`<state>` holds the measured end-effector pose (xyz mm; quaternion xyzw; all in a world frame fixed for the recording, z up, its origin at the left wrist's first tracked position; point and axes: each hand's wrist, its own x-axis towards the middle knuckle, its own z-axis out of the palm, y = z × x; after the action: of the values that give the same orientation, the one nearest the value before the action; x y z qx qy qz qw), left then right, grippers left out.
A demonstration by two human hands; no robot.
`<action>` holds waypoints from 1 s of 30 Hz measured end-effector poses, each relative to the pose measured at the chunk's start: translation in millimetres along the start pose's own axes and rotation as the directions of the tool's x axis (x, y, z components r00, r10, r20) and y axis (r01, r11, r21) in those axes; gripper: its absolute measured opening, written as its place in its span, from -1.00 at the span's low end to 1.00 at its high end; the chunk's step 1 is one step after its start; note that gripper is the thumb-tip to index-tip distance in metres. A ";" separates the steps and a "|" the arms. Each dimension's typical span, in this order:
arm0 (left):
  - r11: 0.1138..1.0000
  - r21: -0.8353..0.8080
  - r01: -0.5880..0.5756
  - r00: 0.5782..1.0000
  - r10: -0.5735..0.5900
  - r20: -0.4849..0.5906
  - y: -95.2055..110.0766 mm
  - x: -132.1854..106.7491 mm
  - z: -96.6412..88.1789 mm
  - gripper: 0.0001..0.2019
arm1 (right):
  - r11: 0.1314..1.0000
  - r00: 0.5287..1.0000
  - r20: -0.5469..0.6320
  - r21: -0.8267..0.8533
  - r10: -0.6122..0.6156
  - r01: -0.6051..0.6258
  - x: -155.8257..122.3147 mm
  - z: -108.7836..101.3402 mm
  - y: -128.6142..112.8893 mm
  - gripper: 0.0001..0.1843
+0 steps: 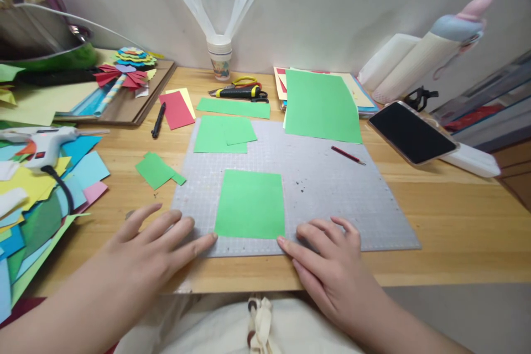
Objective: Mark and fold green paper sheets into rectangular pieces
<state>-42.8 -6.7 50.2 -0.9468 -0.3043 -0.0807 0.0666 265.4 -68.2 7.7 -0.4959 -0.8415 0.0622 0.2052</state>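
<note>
A green paper square lies flat on the grey cutting mat, its near edge toward me. My left hand touches the square's near left corner with an outstretched index finger, the other fingers spread. At the near right corner rests the index fingertip of my right hand, whose other fingers are loosely bent and hold nothing. Beyond the square are overlapping green paper pieces and a green strip. Smaller green scraps lie left of the mat.
Coloured paper scraps and a glue gun crowd the left. At the back stand a paper cup of white sticks and a utility knife. A green sheet tops a paper stack. A pencil and phone lie right.
</note>
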 end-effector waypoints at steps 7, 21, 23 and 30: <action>0.999 0.015 0.032 0.997 -0.033 0.063 -6.3 -17.6 4.8 -0.33 | 0.997 0.998 0.032 -0.047 -0.053 0.055 1.4 -15.6 4.3 -0.75; 0.929 -0.224 0.294 0.954 -0.273 0.122 32.0 77.4 27.4 -0.50 | 0.950 0.976 0.090 0.226 0.200 -0.215 33.0 -3.2 15.7 -0.63; 0.919 -0.186 0.348 0.929 -0.310 0.203 23.5 90.7 30.7 -0.42 | 0.945 0.974 0.083 0.238 0.211 -0.225 33.3 1.6 16.1 -0.61; 0.913 -0.228 0.338 0.908 -0.253 0.335 -4.0 124.7 34.8 -0.56 | 0.942 0.974 0.019 0.249 0.226 -0.224 30.2 13.0 18.5 -0.60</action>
<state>58.8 73.1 40.6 -0.8900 -0.4374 0.0115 -0.1284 262.3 -31.7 -1.3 -0.5592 -0.7638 0.1885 0.2616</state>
